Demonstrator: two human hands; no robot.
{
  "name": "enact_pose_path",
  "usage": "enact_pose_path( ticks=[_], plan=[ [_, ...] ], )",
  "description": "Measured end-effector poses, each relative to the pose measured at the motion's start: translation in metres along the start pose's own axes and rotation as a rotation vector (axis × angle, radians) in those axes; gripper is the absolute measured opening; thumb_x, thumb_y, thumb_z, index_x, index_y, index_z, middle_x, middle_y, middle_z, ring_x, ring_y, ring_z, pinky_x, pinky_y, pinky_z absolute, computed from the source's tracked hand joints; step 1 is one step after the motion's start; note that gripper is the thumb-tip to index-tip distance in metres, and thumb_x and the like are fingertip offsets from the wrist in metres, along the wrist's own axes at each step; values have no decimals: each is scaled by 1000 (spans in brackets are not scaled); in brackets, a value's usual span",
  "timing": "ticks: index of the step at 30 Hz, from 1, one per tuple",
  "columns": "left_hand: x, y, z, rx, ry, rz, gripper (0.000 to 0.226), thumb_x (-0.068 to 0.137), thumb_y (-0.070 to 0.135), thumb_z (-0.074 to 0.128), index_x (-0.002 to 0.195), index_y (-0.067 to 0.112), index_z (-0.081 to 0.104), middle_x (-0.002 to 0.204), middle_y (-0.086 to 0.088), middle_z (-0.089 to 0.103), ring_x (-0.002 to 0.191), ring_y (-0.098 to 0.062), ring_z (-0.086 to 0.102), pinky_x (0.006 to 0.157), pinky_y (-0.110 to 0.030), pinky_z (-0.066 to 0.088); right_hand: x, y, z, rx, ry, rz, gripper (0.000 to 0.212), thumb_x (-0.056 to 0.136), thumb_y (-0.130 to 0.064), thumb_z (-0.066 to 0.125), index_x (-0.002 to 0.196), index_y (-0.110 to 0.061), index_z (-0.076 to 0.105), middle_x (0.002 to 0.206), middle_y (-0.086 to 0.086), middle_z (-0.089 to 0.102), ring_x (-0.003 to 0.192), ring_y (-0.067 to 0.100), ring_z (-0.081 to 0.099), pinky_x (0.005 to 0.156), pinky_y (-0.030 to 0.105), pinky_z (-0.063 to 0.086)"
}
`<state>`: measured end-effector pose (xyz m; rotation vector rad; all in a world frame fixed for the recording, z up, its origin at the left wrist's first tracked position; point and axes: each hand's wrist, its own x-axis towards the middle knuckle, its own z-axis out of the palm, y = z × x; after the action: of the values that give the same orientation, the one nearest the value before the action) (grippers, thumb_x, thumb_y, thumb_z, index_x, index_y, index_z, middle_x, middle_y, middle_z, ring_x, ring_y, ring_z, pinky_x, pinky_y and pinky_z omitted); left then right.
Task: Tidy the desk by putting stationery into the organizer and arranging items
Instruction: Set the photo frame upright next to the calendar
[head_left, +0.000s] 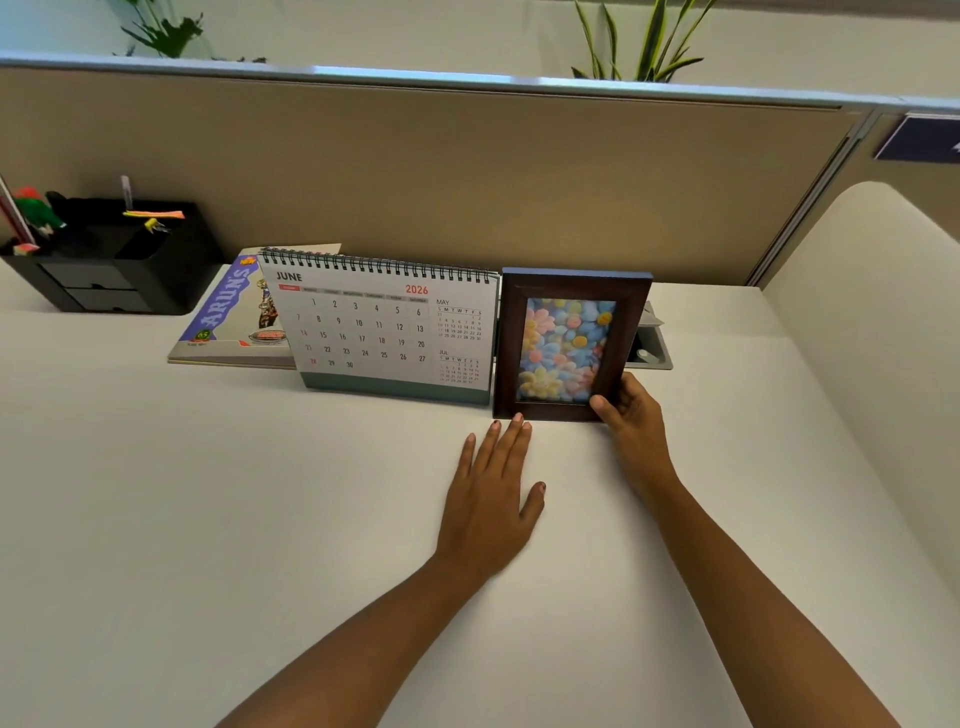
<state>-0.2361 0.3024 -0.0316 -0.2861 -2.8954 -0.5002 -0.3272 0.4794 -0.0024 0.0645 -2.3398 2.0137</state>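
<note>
Hands first: your right hand (626, 410) is holding the picture frame (571, 345) by its lower right corner, with the thumb on the front and the fingers going round behind. Your left hand (493, 488) is lying flat and wide open on the desk (208, 493), holding nothing, and its fingertips (517, 419) are reaching the bottom edge of the frame.

The frame is dark brown wood and is standing upright on the desk, near the back. A picture of bright flowers in blue, pink and yellow is showing inside it.

Just beside the frame, on your left, a desk calendar (379, 327) is standing up too. It is showing June 2026, and its side is touching or almost touching the frame. Behind the calendar, a notebook (234, 317) with a purple cover is lying flat, partly hidden.

Further left, in the far corner, a black organizer (119, 260) is sitting on the desk. Pens and small bright things are sticking out of its top, and little drawers are showing at its front.

Behind the frame on the right, a grey cable slot (652, 348) is peeking out of the desk. A tan divider wall (467, 171) is running along the back, and green plants (634, 47) are poking up over it.
</note>
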Motion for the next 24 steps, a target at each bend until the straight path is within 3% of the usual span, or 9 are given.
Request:
enact_pose_path(
  ticks=[4,9,12,18,21,24],
  plan=[
    [-1,0,-1,-43,22,-11,62,93,43,31,148,16,22,155,-1,22,144,-16,17,117,-42,18,-1,2,0,-45,29,8,31,94,-18,57,124,-21,50,121,-7,58,108,10,58,85,17,50],
    [-2,0,-3,-101,68,-41,61,92,41,33,147,15,25,154,-1,25,143,-15,19,117,-35,16,-6,5,2,-138,121,-2,39,90,-18,63,127,-16,50,121,-6,58,105,12,58,84,13,47],
    [2,-3,-1,-77,82,-38,61,92,41,35,147,15,25,154,-1,25,143,-16,20,117,-36,18,-7,6,4,-183,132,-17,40,89,-19,65,127,-15,51,119,-8,58,104,11,57,80,6,44],
    [5,-1,-2,-132,100,-44,59,93,40,32,146,15,28,153,-1,28,142,-15,22,117,-38,20,-8,5,2,-208,131,-25,42,89,-18,66,128,-13,51,118,-7,58,104,12,57,80,6,44],
    [5,-9,-17,-306,282,-78,51,93,28,43,141,14,34,150,-2,34,139,-15,28,115,-36,26,-8,7,0,-201,123,-31,40,89,-16,65,127,-13,51,118,-4,60,104,13,59,83,11,46],
    [8,-50,-39,-355,618,-295,50,89,15,52,134,2,37,142,-14,39,132,-26,35,112,-36,28,-6,7,0,-198,112,-51,38,89,-14,65,125,-13,52,117,-3,61,103,14,60,83,10,47]
  ],
)
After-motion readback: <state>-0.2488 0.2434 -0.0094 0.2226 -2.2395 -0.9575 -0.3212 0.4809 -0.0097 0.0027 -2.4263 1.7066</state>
